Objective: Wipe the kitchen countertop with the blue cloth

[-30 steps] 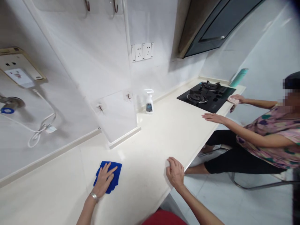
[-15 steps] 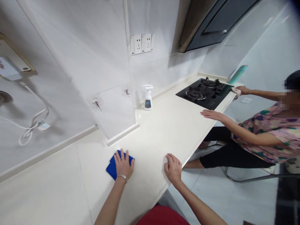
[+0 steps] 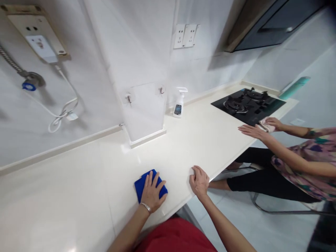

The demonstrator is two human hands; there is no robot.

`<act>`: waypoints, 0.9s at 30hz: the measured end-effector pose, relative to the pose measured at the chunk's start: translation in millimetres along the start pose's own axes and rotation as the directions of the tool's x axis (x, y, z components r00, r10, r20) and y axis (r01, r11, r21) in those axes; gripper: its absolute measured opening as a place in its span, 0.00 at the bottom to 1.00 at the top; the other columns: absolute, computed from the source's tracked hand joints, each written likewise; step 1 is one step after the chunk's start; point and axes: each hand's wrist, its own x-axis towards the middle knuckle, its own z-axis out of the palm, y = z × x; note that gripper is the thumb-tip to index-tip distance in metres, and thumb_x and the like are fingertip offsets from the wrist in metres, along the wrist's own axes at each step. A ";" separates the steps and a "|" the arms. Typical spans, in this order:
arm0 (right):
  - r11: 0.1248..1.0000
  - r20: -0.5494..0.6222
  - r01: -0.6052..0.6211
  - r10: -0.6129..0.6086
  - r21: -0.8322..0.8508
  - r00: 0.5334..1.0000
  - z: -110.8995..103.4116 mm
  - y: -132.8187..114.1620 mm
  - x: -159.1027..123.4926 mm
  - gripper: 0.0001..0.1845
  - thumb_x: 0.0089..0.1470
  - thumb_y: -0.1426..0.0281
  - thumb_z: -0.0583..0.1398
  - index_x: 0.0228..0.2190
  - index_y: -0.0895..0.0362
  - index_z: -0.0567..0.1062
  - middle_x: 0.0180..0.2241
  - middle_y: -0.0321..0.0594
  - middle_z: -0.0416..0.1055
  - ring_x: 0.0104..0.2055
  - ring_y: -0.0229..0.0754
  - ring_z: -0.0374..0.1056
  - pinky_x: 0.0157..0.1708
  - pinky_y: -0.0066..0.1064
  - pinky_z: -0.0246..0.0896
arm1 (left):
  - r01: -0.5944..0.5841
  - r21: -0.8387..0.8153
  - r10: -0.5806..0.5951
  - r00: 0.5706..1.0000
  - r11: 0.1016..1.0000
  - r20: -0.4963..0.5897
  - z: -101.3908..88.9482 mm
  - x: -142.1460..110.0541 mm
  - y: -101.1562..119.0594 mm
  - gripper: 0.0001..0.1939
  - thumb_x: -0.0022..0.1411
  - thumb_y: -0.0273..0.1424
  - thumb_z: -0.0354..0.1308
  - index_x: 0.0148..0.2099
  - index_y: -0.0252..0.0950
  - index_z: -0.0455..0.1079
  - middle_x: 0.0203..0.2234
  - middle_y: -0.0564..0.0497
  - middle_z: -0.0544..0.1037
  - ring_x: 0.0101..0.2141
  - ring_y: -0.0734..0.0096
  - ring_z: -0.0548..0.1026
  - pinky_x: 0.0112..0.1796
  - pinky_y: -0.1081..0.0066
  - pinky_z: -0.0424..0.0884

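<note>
My left hand [image 3: 152,194] lies flat, fingers spread, on a folded blue cloth [image 3: 139,187] and presses it to the white countertop [image 3: 78,182]. A silvery bracelet [image 3: 146,207] circles that wrist. Near the counter's front edge rests my right hand [image 3: 199,181], its fingers together and curled down on the surface, with nothing seen in them. A gap of bare counter separates it from the cloth. What lies under the right palm is hidden.
A white spray bottle [image 3: 179,105] stands against the back wall. Farther right is a black gas stove [image 3: 246,105]. A co-worker's hand [image 3: 274,123] holds a pale rag [image 3: 265,125] at its front edge; their other hand [image 3: 250,131] lies on the counter. A wall pillar [image 3: 144,115] juts out.
My view has swung left. My left hand and the blue cloth have slid nearer the counter's front edge. The co-worker's rag has come along the stove toward their other hand.
</note>
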 end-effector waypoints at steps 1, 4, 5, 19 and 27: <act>1.000 0.004 0.003 -0.003 0.002 1.000 0.6 1.3 -0.9 0.20 0.53 0.73 0.51 0.48 0.55 0.71 0.53 0.44 0.69 0.55 0.48 0.62 0.56 0.42 0.50 | 0.051 0.019 -0.051 0.999 0.998 -0.012 -8.3 -15.2 -11.6 0.28 0.62 0.43 0.55 0.64 0.48 0.63 0.70 0.46 0.51 0.69 0.40 0.41 0.65 0.39 0.50; 1.000 0.009 0.005 -0.005 0.002 1.000 2.3 5.3 -3.2 0.21 0.53 0.72 0.52 0.48 0.56 0.71 0.53 0.46 0.69 0.55 0.49 0.62 0.56 0.43 0.50 | 0.253 0.097 -0.247 0.966 0.962 -0.076 -32.5 -65.2 -49.8 0.28 0.62 0.43 0.54 0.64 0.46 0.63 0.69 0.44 0.55 0.69 0.40 0.44 0.64 0.39 0.52; 1.000 0.008 0.003 -0.003 0.000 1.000 2.7 6.3 -3.7 0.21 0.53 0.72 0.52 0.48 0.56 0.71 0.53 0.46 0.69 0.55 0.49 0.62 0.56 0.43 0.50 | 0.338 0.126 -0.326 0.940 0.933 -0.106 -40.0 -83.1 -62.8 0.28 0.63 0.44 0.54 0.64 0.46 0.63 0.69 0.44 0.56 0.69 0.41 0.45 0.64 0.39 0.52; 1.000 -0.001 0.001 -0.001 0.019 1.000 0.9 7.0 -5.9 0.22 0.51 0.72 0.52 0.47 0.56 0.72 0.53 0.48 0.69 0.54 0.51 0.63 0.55 0.45 0.51 | 1.000 0.003 -0.880 -0.006 -0.008 -0.475 -112.9 -349.6 -170.9 0.41 0.56 0.61 0.36 0.69 0.61 0.34 0.71 0.70 0.30 0.69 0.41 0.41 0.64 0.36 0.39; 1.000 -0.009 0.005 -0.005 0.004 1.000 2.4 7.5 -6.8 0.22 0.51 0.73 0.52 0.47 0.56 0.72 0.53 0.48 0.70 0.54 0.51 0.63 0.55 0.45 0.50 | 0.990 -0.065 -0.866 -0.142 -0.126 -0.480 -112.6 -329.5 -139.0 0.42 0.54 0.60 0.36 0.69 0.57 0.36 0.73 0.62 0.36 0.68 0.37 0.44 0.62 0.36 0.45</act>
